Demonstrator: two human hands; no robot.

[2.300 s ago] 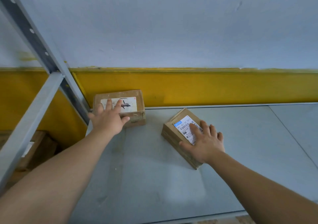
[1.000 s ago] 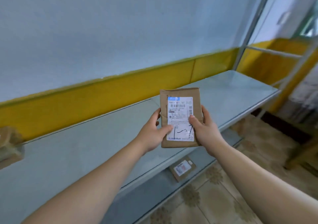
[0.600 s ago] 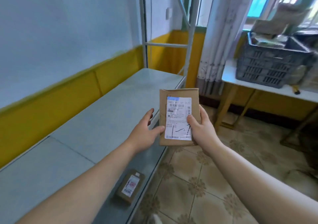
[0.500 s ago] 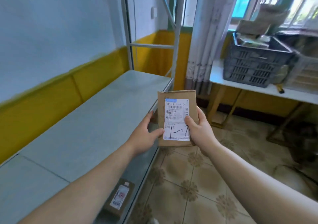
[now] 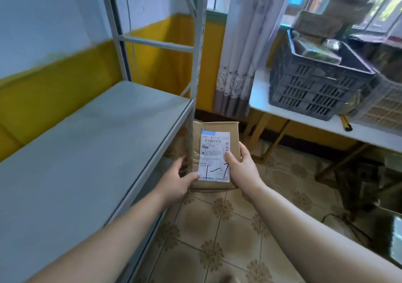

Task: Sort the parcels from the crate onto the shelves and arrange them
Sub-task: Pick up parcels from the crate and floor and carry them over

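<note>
Parcel (image 5: 214, 156): flat brown cardboard, held up in the air with its long side upright and its white shipping label (image 5: 215, 139) facing my camera. Black marker strokes cross the lower part of the label (printed text too small to read).

Both hands are on it, 1 on each side. Left hand (image 5: 180, 180) grips the lower left edge, thumb pressed on the label's bottom-left corner, fingers curled behind the cardboard. Right hand (image 5: 241, 167) grips the right edge, thumb laid across the label's right side, fingers wrapped round the back.

Position: the parcel hangs over the patterned tile floor (image 5: 217, 228), just beside the front edge of the grey shelf (image 5: 87, 148), near the shelf's right end and its perforated metal upright (image 5: 196, 43). I see no contact between parcel and shelf.

Further out: a dark grey slatted crate (image 5: 315, 87) sits on a white table (image 5: 369, 130) to the right, well apart from the hands, with blurred parcels piled in it. A paler crate (image 5: 382, 106) stands just beside it. A patterned curtain (image 5: 245, 54) hangs between shelf and table.
</note>
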